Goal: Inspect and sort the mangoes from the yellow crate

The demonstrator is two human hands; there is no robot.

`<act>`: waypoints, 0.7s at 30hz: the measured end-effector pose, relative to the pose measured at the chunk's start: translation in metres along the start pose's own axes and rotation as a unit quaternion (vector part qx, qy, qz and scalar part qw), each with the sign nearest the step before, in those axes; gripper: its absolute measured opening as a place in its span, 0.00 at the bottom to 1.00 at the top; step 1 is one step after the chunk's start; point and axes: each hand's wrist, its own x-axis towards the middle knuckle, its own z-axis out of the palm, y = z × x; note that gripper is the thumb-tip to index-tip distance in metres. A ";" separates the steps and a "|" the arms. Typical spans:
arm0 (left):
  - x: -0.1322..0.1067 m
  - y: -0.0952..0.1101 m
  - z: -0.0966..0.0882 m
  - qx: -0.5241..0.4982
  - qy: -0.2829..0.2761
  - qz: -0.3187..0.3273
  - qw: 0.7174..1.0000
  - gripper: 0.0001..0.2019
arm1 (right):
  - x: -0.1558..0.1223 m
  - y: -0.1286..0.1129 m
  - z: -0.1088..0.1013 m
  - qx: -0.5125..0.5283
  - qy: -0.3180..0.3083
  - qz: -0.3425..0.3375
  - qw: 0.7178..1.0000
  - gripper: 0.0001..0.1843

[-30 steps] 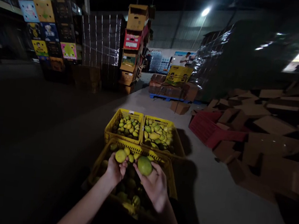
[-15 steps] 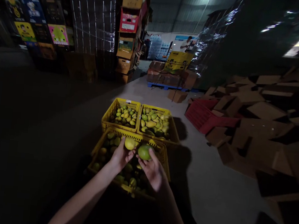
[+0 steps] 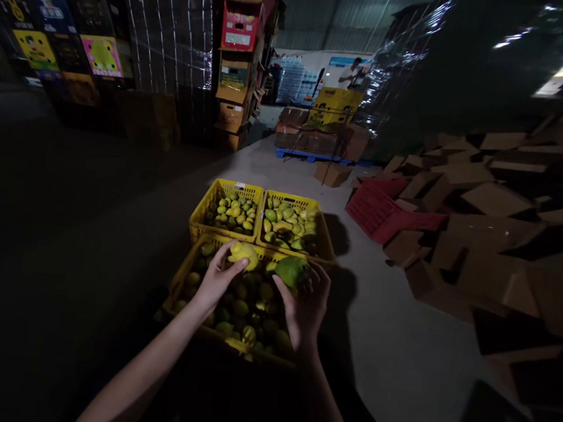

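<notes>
My left hand (image 3: 215, 276) grips a yellow mango (image 3: 243, 253) over the far edge of the near yellow crate (image 3: 176, 287). My right hand (image 3: 306, 305) holds a larger green mango (image 3: 292, 270) beside it, over the same crate. That crate is full of green and yellow mangoes. Beyond it sit two more yellow crates of mangoes, a left one (image 3: 201, 208) and a right one (image 3: 326, 237), side by side on the concrete floor.
A red crate (image 3: 379, 216) lies tipped among a heap of flattened cardboard boxes (image 3: 493, 206) at right. A tall stack of cartons (image 3: 239, 52) stands behind, with a blue pallet of boxes (image 3: 319, 141). A person (image 3: 350, 72) stands far back. Wrapped pallets rise at right.
Both hands have moved forward with their mangoes toward the far edge of the near crate. The green mango has shifted right. The view has dropped slightly.
</notes>
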 end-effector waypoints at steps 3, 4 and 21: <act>-0.001 0.005 -0.002 0.045 0.002 0.035 0.998 0.22 | 0.002 0.001 0.002 -0.002 0.018 0.015 1.000 0.36; -0.001 0.007 -0.002 0.053 0.004 0.043 0.998 0.21 | 0.002 0.001 0.003 -0.004 0.018 0.019 1.000 0.35; 0.000 0.015 0.001 -0.128 0.018 -0.181 0.975 0.15 | 0.000 -0.007 0.022 0.273 -0.094 0.229 0.930 0.18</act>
